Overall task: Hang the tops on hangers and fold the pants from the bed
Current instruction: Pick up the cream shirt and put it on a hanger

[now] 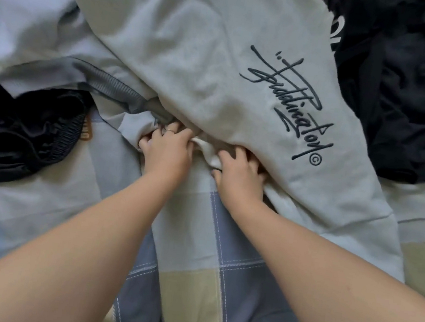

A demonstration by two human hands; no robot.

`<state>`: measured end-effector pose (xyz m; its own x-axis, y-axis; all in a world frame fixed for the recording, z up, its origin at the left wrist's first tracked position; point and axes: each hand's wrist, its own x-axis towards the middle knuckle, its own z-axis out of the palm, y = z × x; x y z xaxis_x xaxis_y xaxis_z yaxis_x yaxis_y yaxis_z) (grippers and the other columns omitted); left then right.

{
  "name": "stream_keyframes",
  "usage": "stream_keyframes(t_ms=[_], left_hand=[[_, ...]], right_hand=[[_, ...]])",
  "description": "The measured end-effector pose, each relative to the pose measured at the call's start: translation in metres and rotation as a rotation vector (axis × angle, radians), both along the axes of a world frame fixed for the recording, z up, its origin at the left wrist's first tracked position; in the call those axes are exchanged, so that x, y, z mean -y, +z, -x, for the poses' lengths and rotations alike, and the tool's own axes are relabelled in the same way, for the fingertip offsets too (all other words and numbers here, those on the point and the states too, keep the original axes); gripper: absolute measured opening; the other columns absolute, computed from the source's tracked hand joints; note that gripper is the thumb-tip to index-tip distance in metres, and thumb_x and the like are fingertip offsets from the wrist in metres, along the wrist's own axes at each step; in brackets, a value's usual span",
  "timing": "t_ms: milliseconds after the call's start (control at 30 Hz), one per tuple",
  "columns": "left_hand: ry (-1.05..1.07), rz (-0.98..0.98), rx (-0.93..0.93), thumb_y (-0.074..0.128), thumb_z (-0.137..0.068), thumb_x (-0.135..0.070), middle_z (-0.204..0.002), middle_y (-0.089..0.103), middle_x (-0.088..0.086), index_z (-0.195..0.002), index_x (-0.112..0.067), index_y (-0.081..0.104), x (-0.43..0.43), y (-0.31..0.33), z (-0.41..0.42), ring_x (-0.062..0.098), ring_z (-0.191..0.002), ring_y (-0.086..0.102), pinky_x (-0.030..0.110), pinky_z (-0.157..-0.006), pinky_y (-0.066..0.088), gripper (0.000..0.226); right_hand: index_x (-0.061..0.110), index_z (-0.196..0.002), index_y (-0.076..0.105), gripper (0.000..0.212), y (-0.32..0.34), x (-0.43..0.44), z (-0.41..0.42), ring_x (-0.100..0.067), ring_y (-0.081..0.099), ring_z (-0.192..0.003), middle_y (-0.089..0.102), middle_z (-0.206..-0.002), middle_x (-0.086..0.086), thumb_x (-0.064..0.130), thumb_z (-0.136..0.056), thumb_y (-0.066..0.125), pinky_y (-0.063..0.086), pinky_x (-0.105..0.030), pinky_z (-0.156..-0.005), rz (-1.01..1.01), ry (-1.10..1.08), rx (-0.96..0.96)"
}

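Note:
A light grey sweatshirt (192, 51) with dark script lettering lies spread across the bed in the centre. My left hand (167, 150) grips its bunched edge just below the middle, with a ring on one finger. My right hand (239, 174) is closed on the same edge a little to the right, fingers tucked under the fabric. A pale grey garment with a dark ribbed band (113, 87) lies partly beneath the sweatshirt on the left.
A black garment with an elastic waistband (23, 127) is crumpled at the left. Another black garment with white marks (402, 90) is heaped at the upper right. The checked blue, grey and beige bedsheet (204, 280) shows below my arms.

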<state>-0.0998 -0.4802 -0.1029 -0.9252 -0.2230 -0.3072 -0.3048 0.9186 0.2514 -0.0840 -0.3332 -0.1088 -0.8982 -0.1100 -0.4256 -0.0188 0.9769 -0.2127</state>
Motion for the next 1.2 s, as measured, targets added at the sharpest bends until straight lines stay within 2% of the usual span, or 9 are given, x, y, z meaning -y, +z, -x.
stream_keyframes(t_ms=[167, 300, 467, 533, 600, 700, 833, 1033, 1200], left_hand=[[0.016, -0.088, 0.012, 0.046, -0.101, -0.028, -0.149, 0.046, -0.008, -0.111, -0.024, 0.065, -0.025, 0.027, -0.059, 0.027, -0.148, 0.021, 0.045, -0.115, 0.016, 0.022], [0.162, -0.163, 0.061, 0.045, -0.104, -0.031, -0.162, 0.031, -0.009, -0.108, -0.02, 0.062, -0.044, 0.07, -0.115, 0.027, -0.15, 0.015, 0.05, -0.116, 0.018, 0.021], [0.0, -0.135, 0.034, 0.047, -0.104, -0.03, -0.162, 0.032, -0.009, -0.1, -0.018, 0.059, -0.087, 0.145, -0.168, 0.028, -0.15, 0.018, 0.049, -0.115, 0.02, 0.018], [-0.094, -0.16, 0.026, 0.047, -0.105, -0.029, -0.151, 0.048, -0.003, -0.108, -0.019, 0.061, -0.111, 0.178, -0.185, 0.03, -0.146, 0.029, 0.049, -0.115, 0.023, 0.017], [-0.133, -0.239, 0.024, 0.046, -0.105, -0.025, -0.109, 0.064, 0.002, -0.1, -0.016, 0.059, -0.139, 0.215, -0.2, 0.026, -0.115, 0.052, 0.051, -0.109, 0.03, 0.017], [-0.097, -0.311, 0.038, 0.042, -0.107, -0.028, -0.07, 0.047, -0.003, -0.082, -0.017, 0.04, -0.19, 0.275, -0.223, 0.02, -0.072, 0.044, 0.044, -0.088, 0.04, 0.027], [0.015, -0.407, -0.018, 0.039, -0.107, -0.037, -0.069, 0.052, -0.001, -0.086, -0.019, 0.04, -0.26, 0.348, -0.255, 0.02, -0.064, 0.05, 0.036, -0.054, 0.032, 0.028], [0.096, -0.528, -0.178, 0.041, -0.106, -0.041, -0.061, 0.05, -0.004, -0.083, -0.023, 0.039, -0.297, 0.433, -0.285, 0.013, -0.056, 0.048, 0.036, -0.053, 0.032, 0.029], [0.013, -0.587, -0.264, 0.053, -0.084, -0.071, -0.065, 0.054, -0.006, -0.084, -0.032, 0.042, -0.276, 0.498, -0.312, 0.008, -0.059, 0.051, 0.022, -0.052, 0.037, 0.04]], right_hand=[[0.023, -0.111, 0.062, 0.014, 0.018, -0.018, 0.002, -0.033, 0.045, -0.124, 0.048, -0.132, -0.002, 0.021, -0.1, 0.054, 0.042, -0.047, -0.088, 0.123, -0.071, 0.054], [0.025, -0.092, 0.053, 0.016, 0.053, -0.058, -0.022, -0.035, 0.057, -0.103, 0.065, -0.107, -0.006, 0.028, -0.104, 0.045, 0.036, -0.04, -0.075, 0.205, -0.021, 0.076], [0.021, -0.088, 0.047, 0.016, 0.123, -0.12, -0.081, -0.037, 0.058, -0.085, 0.064, -0.087, -0.014, 0.025, -0.104, 0.046, 0.041, -0.041, -0.067, 0.403, -0.092, 0.131], [0.018, -0.086, 0.046, 0.018, 0.155, -0.152, -0.107, -0.035, 0.054, -0.078, 0.058, -0.074, -0.005, 0.022, -0.104, 0.046, 0.032, -0.041, -0.058, 0.494, -0.163, 0.135], [0.015, -0.086, 0.047, 0.02, 0.189, -0.187, -0.131, -0.031, 0.053, -0.074, 0.056, -0.07, -0.001, 0.021, -0.104, 0.043, 0.034, -0.041, -0.058, 0.568, -0.208, 0.143], [0.013, -0.091, 0.053, 0.018, 0.243, -0.242, -0.164, -0.03, 0.055, -0.075, 0.062, -0.076, -0.008, 0.019, -0.104, 0.042, 0.038, -0.042, -0.063, 0.664, -0.226, 0.127], [0.02, -0.092, 0.059, 0.018, 0.324, -0.303, -0.191, -0.01, 0.053, -0.066, 0.059, -0.07, 0.007, 0.018, -0.104, 0.045, 0.034, -0.025, -0.054, 0.775, -0.231, 0.028], [0.024, -0.086, 0.055, 0.02, 0.434, -0.343, -0.222, -0.008, 0.046, -0.06, 0.052, -0.063, 0.008, 0.022, -0.105, 0.047, 0.031, -0.026, -0.055, 0.837, -0.173, -0.035], [0.026, -0.091, 0.058, 0.017, 0.518, -0.337, -0.244, -0.005, 0.047, -0.06, 0.054, -0.062, 0.016, 0.023, -0.105, 0.049, 0.032, -0.02, -0.055, 0.856, -0.092, -0.121]])
